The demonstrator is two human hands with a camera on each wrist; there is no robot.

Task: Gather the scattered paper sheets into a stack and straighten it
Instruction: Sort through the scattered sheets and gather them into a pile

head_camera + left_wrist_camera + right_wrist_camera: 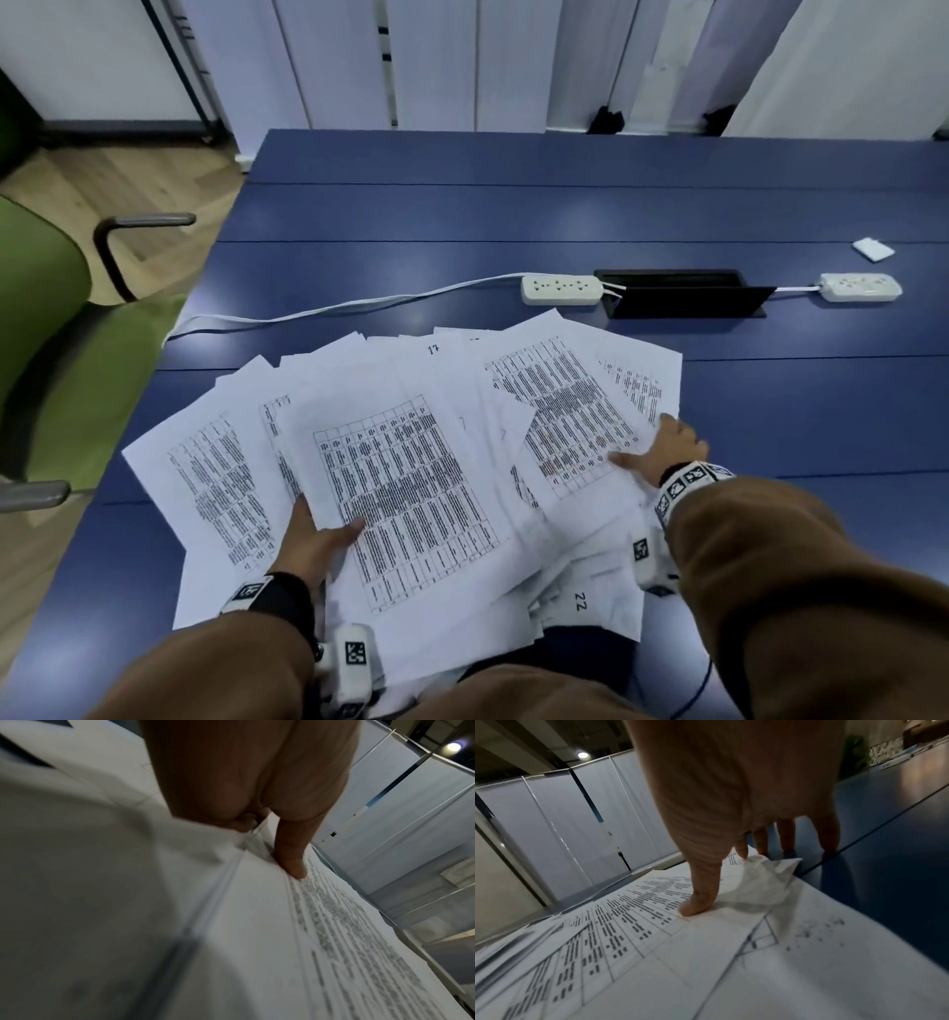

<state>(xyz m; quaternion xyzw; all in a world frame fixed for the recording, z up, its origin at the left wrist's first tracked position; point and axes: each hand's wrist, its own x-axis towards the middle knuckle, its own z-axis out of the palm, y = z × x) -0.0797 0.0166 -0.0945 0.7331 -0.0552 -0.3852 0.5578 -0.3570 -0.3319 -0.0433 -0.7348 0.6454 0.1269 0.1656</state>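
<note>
Several printed paper sheets (411,488) lie fanned and overlapping on the blue table (513,216), some hanging over its near edge. My left hand (318,539) pinches the middle sheets at their left edge. In the left wrist view its thumb (290,862) lies on top of the sheets (257,943) while the fingers curl underneath. My right hand (667,447) is at the right edge of the fan. Its thumb (698,902) presses on a sheet (654,953), and its straight fingers (788,837) touch the table beyond a crumpled corner (767,878).
Beyond the papers are a white power strip (561,290) with its cable (334,308), a black cable box (683,293) and a second strip (860,287). A small white card (873,250) lies far right. A green chair (51,334) stands left of the table.
</note>
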